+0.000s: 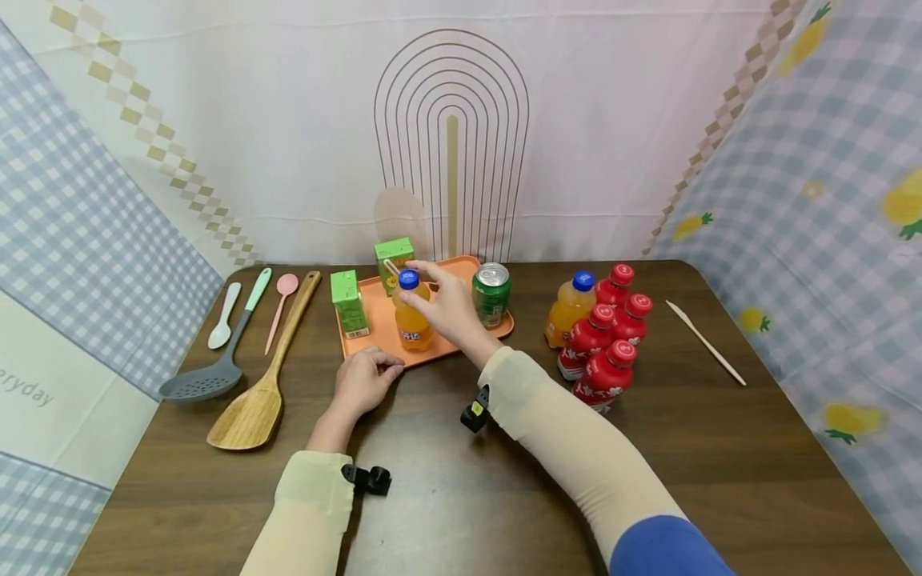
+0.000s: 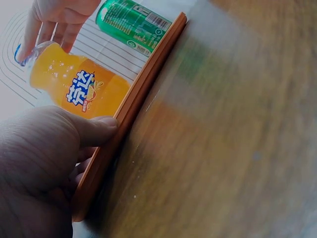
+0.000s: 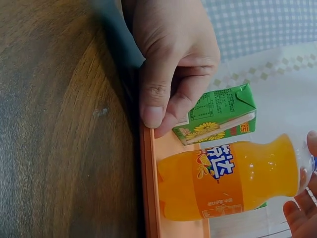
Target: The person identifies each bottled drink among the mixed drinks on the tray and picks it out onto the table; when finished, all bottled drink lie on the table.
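An orange soda bottle with a blue cap stands upright in the orange tray. My right hand is at its top, thumb on the near side of the neck and fingers behind the cap. With thumb and fingers, my left hand pinches the tray's front rim; the right wrist view shows the thumb on the edge. Also in the tray are a green drink carton at the left, another green carton with a straw behind the bottle, and a green can at the right.
Right of the tray stand another orange soda bottle and several red bottles, with a white knife beyond. At the left lie a wooden spatula, a grey slotted turner, a pink spoon and a white spoon.
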`<state>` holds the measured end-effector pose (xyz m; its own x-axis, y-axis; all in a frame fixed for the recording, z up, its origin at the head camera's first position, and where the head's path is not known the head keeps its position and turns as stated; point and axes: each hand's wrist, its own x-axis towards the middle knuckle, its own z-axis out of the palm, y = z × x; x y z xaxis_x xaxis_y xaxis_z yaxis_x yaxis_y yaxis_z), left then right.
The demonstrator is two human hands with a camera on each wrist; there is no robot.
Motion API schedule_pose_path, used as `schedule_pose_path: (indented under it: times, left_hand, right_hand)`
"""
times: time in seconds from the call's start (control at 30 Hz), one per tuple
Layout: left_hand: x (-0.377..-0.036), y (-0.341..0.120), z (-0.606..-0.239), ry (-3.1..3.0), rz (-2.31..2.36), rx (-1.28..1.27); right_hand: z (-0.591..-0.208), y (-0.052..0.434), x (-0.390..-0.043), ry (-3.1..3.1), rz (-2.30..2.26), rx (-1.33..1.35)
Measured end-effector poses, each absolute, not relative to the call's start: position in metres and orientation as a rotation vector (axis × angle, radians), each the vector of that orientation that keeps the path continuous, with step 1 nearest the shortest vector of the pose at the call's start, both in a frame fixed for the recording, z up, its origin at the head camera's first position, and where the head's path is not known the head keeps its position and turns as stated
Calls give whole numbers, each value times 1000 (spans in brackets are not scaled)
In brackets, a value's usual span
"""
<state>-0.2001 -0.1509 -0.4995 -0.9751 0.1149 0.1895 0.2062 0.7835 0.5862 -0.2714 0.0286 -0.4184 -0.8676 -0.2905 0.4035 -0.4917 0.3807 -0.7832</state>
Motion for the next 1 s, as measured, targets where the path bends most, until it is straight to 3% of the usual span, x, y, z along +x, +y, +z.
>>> schedule_pose_path:
  times: [0.53, 1.0]
  left_hand:
    - [-200, -151, -499, -2850, -958, -240]
    - [-198, -149, -496, -2847, -964, -236]
  right_hand:
    - [-413, 40, -258, -2292, 1542, 682]
    - [-396, 86, -195, -2285, 1633, 832]
